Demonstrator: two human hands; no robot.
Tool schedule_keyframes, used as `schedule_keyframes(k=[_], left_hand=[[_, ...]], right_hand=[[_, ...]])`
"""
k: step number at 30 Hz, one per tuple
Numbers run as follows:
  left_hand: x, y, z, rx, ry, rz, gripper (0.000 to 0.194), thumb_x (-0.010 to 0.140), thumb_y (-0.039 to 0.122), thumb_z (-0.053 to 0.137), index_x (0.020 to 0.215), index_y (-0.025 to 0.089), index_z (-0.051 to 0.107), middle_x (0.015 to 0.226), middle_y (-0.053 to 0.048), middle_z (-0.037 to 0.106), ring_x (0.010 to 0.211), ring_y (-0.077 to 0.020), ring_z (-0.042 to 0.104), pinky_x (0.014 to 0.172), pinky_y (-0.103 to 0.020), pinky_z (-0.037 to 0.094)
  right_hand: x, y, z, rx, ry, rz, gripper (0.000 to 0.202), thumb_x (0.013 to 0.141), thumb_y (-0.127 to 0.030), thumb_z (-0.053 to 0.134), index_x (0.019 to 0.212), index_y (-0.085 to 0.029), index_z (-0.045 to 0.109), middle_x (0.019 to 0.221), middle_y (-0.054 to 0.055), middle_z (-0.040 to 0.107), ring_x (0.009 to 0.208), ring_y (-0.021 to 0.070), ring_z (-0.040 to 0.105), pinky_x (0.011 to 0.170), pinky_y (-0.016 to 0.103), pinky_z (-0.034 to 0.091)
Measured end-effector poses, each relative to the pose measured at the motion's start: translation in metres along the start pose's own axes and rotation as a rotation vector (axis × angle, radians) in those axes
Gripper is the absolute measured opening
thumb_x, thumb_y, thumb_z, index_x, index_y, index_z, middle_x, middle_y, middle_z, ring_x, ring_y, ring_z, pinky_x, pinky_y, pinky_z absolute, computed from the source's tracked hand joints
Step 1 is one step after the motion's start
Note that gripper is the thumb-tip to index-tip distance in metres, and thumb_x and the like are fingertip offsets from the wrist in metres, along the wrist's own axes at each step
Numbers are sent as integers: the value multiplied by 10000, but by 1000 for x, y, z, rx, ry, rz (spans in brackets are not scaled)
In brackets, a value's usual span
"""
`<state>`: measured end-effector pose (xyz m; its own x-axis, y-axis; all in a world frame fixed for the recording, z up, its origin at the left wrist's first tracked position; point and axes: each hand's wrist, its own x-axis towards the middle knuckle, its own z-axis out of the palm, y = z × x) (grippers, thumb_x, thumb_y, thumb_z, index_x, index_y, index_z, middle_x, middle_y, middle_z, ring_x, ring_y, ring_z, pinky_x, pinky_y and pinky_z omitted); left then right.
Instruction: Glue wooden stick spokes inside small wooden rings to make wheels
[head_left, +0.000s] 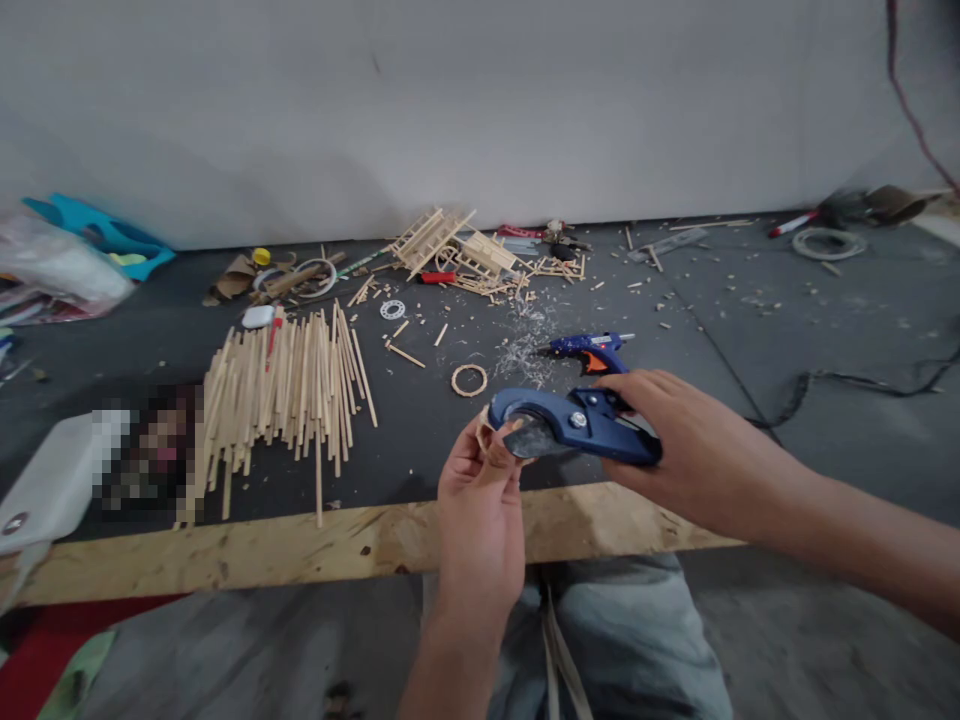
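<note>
My right hand [637,415] is wrapped round the handles of a blue pipe cutter [574,420], which points left above the table's front edge. At its curved jaw, my left hand [484,480] pinches a small wooden piece [514,427] close to the grey blade [531,440]. Fingers hide most of that piece, so its full shape is unclear. Just beyond the jaw, a small wooden ring [469,380] lies flat on the dark tabletop. A blue glue gun [589,347] with an orange trigger rests behind the cutter.
Many thin wooden sticks [289,390] lie in a pile on the left. Small wooden frames [450,245] stand at the back among offcuts. A white disc [391,310] lies nearer. A black cable [862,378] crosses the right side. A wooden strip [322,555] edges the table.
</note>
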<state>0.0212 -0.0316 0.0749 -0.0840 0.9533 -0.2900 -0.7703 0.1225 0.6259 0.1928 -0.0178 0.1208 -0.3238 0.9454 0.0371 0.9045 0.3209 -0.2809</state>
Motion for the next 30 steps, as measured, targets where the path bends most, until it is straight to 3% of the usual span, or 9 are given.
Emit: schedule_keyframes(k=[5,12,22,30], left_hand=[[-2,2,1,-1,35,-28,162,604,80,756,699,175,665,701,34,669,638,-57,602,645,-138,485],[-4,2,2,-69,-10,-24,149,605,86,765,668,178,667,690,49,663,640,-37,596,650,-119,478],[-7,4,7,13,61,39,150,589,115,781,648,172,656,688,38,669,622,-52,590,646,-141,482],[-5,3,7,14,8,39,132,613,124,760,691,167,663,695,24,658,649,-74,585,669,-183,480]], right_hand=[[-1,-3,-1,-18,-19,-38,430,707,-259,547,1127,-168,528,1082,98,624,1010,268,568,861,398,433],[-1,-6,-3,-29,-26,-32,426,699,-257,547,1115,-168,531,1055,92,634,994,269,575,845,403,440],[0,-14,-11,-40,-72,29,290,733,-253,536,1012,-185,566,964,84,661,838,255,611,692,344,436],[2,-19,-17,-75,-106,88,252,753,-266,524,993,-207,574,825,47,668,707,231,619,576,286,372]])
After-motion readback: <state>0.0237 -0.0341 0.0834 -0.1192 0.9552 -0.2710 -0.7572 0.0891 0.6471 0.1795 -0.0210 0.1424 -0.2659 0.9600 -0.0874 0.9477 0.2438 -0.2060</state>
